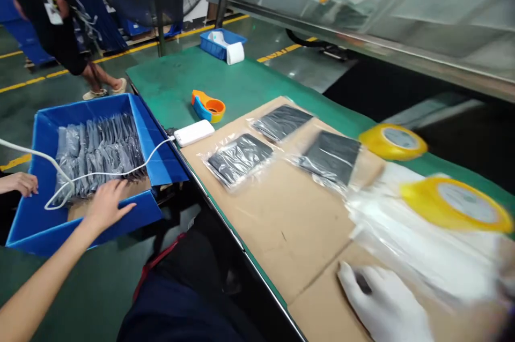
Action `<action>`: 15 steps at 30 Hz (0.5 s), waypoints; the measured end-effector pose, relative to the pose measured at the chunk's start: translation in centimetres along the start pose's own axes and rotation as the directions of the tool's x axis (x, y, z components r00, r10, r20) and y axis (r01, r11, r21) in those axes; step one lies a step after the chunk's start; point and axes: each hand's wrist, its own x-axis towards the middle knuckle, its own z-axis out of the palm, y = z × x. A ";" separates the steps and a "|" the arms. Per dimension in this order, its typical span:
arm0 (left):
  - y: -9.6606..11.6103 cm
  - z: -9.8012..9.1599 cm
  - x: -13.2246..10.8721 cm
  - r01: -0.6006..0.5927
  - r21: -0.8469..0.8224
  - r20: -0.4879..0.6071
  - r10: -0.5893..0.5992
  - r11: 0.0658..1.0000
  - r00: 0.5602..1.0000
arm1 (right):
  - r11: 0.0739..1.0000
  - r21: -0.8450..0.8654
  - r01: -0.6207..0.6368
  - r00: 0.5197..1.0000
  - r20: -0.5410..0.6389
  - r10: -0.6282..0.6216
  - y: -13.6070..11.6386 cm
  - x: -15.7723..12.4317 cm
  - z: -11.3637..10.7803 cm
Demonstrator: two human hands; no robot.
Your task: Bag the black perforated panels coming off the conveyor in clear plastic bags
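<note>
My left hand (107, 203), bare with thumb and fingers apart, is at the near wall of a blue box (132, 213). Rows of grey items in clear plastic bags (96, 154) stand packed inside it. My right hand (382, 299), in a white glove, is low over the cardboard sheet (277, 235). Its fingers are curled and blurred; a dark patch shows between them, but what they hold is unclear. Beyond it lie blurred white plastic bags (418, 240). Flat dark items in clear bags (241, 158) (284, 121) (332, 157) lie on the cardboard.
Two yellow tape rolls (392, 141) (456, 202) lie at the right. An orange-and-blue tape dispenser (208, 107), a white power bank (194, 133) with a cable and a blue basket (223, 44) are on the green table (169, 74). Another person's hand (24, 184) touches the box; someone stands behind.
</note>
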 end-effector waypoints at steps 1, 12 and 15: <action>-1.7 0.0 -0.3 0.104 0.015 0.172 -0.105 0.994 0.979 | 1.000 -0.013 0.008 1.000 -0.002 -0.008 0.0 -0.1 -0.1; -2.0 0.9 -1.1 0.080 0.121 0.502 -0.130 0.989 0.855 | 0.999 -0.053 0.014 0.998 -0.060 -0.017 -0.9 -0.5 -0.5; -1.2 0.6 -0.6 0.079 0.130 0.487 -0.133 0.988 0.863 | 0.999 -0.047 0.011 0.999 -0.045 -0.013 -1.2 -0.3 -0.7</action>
